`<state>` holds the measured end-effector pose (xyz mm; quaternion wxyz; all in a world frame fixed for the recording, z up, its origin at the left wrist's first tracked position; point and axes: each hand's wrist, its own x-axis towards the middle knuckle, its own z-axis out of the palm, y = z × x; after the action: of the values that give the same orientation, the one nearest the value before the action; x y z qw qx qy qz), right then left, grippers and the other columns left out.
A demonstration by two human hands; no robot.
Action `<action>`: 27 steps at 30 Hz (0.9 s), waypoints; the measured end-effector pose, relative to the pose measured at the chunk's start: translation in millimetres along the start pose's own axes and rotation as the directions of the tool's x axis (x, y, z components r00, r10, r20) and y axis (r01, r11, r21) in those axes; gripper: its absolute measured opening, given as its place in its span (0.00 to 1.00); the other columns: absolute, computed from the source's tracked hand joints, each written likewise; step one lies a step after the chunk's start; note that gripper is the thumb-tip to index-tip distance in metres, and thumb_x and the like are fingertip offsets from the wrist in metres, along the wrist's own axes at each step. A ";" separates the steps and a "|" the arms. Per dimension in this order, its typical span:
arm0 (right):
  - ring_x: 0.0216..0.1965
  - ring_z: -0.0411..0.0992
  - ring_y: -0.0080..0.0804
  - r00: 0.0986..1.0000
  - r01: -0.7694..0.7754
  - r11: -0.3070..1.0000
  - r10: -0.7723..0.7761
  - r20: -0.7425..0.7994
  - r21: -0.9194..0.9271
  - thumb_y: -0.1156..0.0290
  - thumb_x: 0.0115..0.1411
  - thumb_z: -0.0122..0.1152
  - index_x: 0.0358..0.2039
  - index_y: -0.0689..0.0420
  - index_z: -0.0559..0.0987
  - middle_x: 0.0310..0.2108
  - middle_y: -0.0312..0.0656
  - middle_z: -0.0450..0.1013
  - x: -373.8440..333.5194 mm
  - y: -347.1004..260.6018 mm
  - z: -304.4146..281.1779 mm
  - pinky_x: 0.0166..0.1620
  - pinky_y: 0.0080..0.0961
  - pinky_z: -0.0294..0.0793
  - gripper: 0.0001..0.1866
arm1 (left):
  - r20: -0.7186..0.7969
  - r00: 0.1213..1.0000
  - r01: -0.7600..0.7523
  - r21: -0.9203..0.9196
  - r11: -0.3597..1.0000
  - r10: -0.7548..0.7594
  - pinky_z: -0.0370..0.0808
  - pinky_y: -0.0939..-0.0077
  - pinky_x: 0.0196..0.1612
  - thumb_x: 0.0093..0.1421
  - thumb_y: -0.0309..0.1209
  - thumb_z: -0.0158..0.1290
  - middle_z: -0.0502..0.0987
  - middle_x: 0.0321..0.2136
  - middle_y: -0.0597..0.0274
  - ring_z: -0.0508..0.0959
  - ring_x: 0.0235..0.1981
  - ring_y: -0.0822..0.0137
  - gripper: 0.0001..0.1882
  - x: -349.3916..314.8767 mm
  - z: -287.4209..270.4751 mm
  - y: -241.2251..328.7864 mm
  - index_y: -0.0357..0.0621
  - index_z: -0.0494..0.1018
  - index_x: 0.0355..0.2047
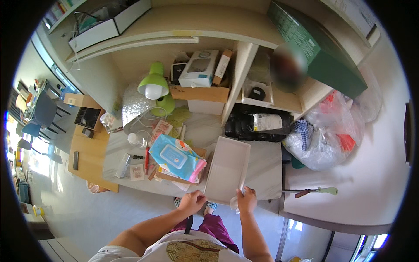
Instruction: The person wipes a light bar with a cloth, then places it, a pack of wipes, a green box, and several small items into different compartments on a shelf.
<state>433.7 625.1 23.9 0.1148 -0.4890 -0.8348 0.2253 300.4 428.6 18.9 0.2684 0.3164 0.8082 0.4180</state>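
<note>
Both hands (left (192, 202), right (247, 199)) grip the white tray's (227, 168) near edge on the desk (266, 170).

Both hands reach forward, close together.
Left hand (192, 202) curls loosely, knuckles up; right hand (247, 199) has its fingers closed in a pinch, both forearms bare.

A pale desk (266, 172) stands under light wooden shelves (183, 26), with a lower wooden side table (89, 153) at its left. The floor (87, 214) is light grey; bright daylight enters at far left, probably through windows (30, 148)
</note>
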 end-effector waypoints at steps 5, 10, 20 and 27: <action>0.32 0.75 0.42 0.993 0.079 0.912 -0.107 0.048 0.403 0.63 0.51 0.64 0.32 0.58 0.79 0.29 0.46 0.76 -0.3 -49.6 8.6 0.35 0.32 0.73 0.12 | -0.701 0.651 0.001 0.385 0.923 0.292 0.68 0.58 0.46 0.51 0.32 0.57 0.70 0.45 0.46 0.71 0.46 0.47 0.23 66.1 -115.4 23.2 0.37 0.66 0.46; 0.31 0.75 0.43 0.960 -0.013 0.870 -0.128 0.250 0.494 0.56 0.48 0.66 0.30 0.61 0.79 0.28 0.50 0.76 -2.4 -138.8 43.0 0.35 0.33 0.73 0.19 | -0.607 0.771 0.251 0.013 0.968 -0.192 0.70 0.65 0.44 0.49 0.34 0.61 0.74 0.39 0.49 0.74 0.40 0.54 0.21 89.1 -159.6 -43.0 0.38 0.71 0.41; 0.35 0.74 0.45 0.920 -0.260 0.913 0.135 0.367 0.315 0.59 0.48 0.64 0.34 0.64 0.76 0.36 0.54 0.75 4.6 -146.5 56.8 0.38 0.35 0.72 0.20 | -0.593 0.729 0.213 -0.279 0.936 -0.342 0.70 0.77 0.35 0.48 0.34 0.62 0.74 0.28 0.63 0.73 0.31 0.71 0.16 48.2 -141.1 -50.9 0.42 0.71 0.35; 0.36 0.73 0.34 0.621 -0.778 0.227 0.140 0.771 0.586 0.59 0.55 0.60 0.45 0.62 0.71 0.38 0.43 0.72 -2.8 -119.6 97.6 0.37 0.30 0.73 0.23 | 0.050 0.681 0.554 -0.688 0.469 -0.731 0.66 0.76 0.44 0.55 0.41 0.55 0.74 0.38 0.68 0.71 0.41 0.71 0.19 49.7 -153.2 -37.8 0.44 0.70 0.44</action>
<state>303.4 546.6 -2.7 0.0245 -0.4901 -0.3634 0.7919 150.0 370.7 56.2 0.3939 -0.1846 0.6930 0.5749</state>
